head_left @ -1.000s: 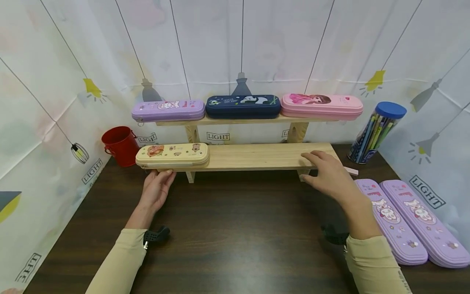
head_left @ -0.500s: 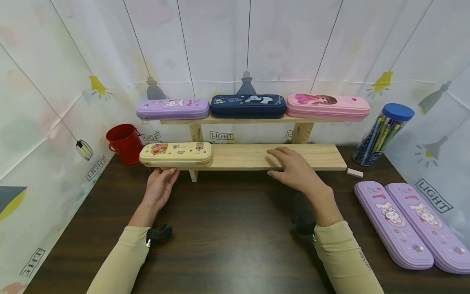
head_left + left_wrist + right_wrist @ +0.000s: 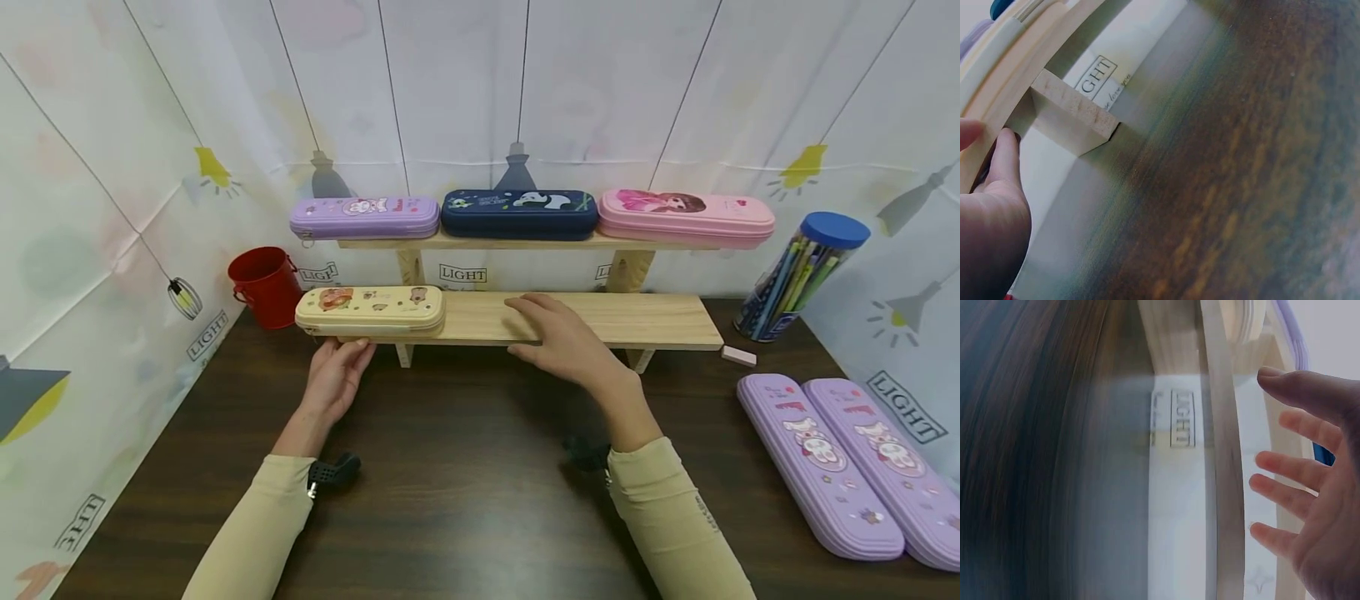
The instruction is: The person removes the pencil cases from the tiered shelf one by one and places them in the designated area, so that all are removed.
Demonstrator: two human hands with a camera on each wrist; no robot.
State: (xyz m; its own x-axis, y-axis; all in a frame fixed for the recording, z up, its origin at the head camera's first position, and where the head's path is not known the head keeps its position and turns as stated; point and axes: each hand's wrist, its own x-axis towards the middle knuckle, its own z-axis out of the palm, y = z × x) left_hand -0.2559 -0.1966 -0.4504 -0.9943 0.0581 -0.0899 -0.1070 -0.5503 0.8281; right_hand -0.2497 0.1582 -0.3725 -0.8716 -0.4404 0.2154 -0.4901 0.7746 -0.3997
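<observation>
A cream pencil case [image 3: 369,310] with bear pictures lies on the left of the lower board of a wooden shelf [image 3: 660,317]. Just below that case, my left hand [image 3: 337,375] holds the front edge of the board, its fingertips partly hidden under it. In the left wrist view, the thumb and a finger [image 3: 1007,156] meet the edge of the board. My right hand [image 3: 566,342] hovers at the middle of the lower board with spread fingers and holds nothing. The right wrist view shows its fingers [image 3: 1282,494] apart.
On the upper board sit a purple case [image 3: 363,218], a navy panda case [image 3: 519,215] and a pink case [image 3: 686,218]. Two purple cases [image 3: 821,467] lie at the right. A red bucket [image 3: 266,287], a pen jar [image 3: 802,277] and a small pink block [image 3: 738,357] flank the shelf.
My right hand has moved left along the lower board, from its right end to its middle. My left hand stays under the cream pencil case. The head view has shifted slightly.
</observation>
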